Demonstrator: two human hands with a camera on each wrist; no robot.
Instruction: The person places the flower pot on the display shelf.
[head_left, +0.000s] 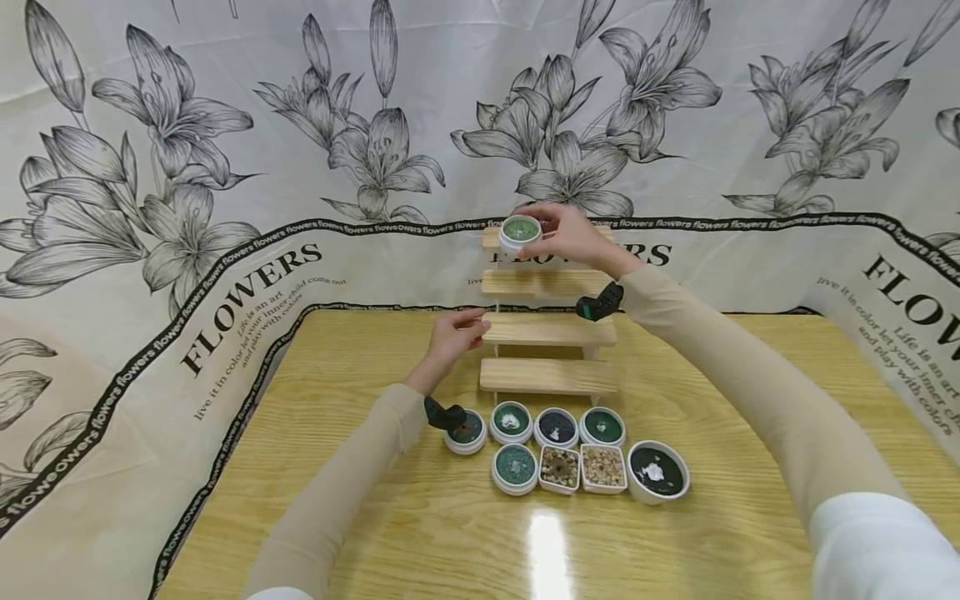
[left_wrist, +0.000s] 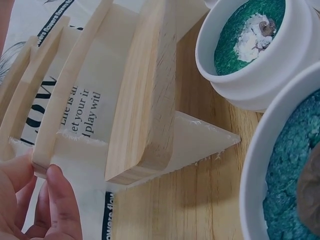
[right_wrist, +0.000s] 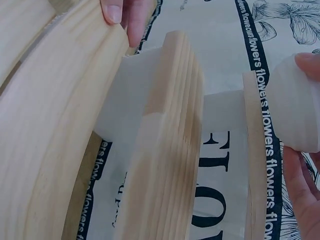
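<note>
A white round pot (head_left: 521,236) with a green, speckled filling is gripped by my right hand (head_left: 572,237) at the left end of the wooden shelf stand's top board. The right wrist view shows the pot's white side (right_wrist: 294,107) between thumb and fingers, close to the top board (right_wrist: 255,165). My left hand (head_left: 452,335) pinches the left end of the second board from the bottom (head_left: 551,330); the left wrist view shows thumb and fingers around that board end (left_wrist: 44,157). The lowest board (head_left: 547,377) stands nearest me, carried by pale triangular side supports (left_wrist: 200,140).
Several round pots with green or dark fillings, such as one green pot (head_left: 515,468), stand before the stand. Two square dishes of pebbles (head_left: 559,468) sit among them, with a larger dark-filled bowl (head_left: 657,472) at the right. A flower-printed cloth (head_left: 390,275) hangs behind the wooden table (head_left: 360,517).
</note>
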